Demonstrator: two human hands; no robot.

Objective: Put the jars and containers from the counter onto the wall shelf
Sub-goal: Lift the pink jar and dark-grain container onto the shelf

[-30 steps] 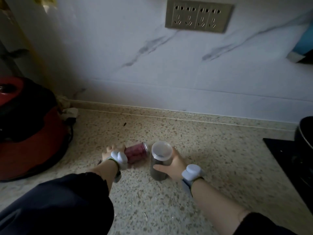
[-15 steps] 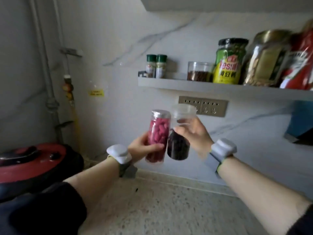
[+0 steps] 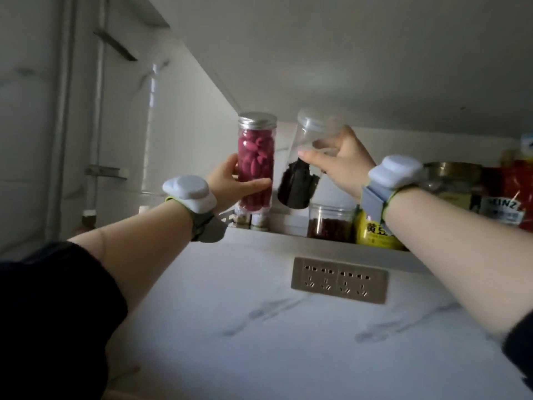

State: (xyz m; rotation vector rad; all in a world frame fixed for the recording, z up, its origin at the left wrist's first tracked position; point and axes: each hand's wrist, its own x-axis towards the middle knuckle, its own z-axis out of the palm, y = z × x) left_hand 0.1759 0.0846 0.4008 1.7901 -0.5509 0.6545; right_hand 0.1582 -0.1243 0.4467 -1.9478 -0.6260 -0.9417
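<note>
My left hand [image 3: 230, 184] grips a tall clear jar of red beans [image 3: 255, 160] with a silver metal lid, held upright above the left end of the white wall shelf [image 3: 291, 239]. My right hand [image 3: 343, 160] holds a clear plastic jar with a dark filling [image 3: 300, 183] at its bottom, tilted with its lid leaning right, just right of the red jar. Both jars hang in the air over the shelf, close together and above the small jars standing there.
On the shelf stand two small spice bottles [image 3: 250, 219], a short jar of reddish-brown spice [image 3: 330, 223], a yellow-labelled jar [image 3: 375, 230], a gold-lidded jar [image 3: 452, 180] and a red Heinz pack [image 3: 510, 197]. A cabinet underside [image 3: 346, 53] hangs close above. A socket strip [image 3: 339, 280] sits below.
Both hands lifted the jars off the counter and raised them to shelf height. The view has tilted up from the counter to the shelf and cabinet.
</note>
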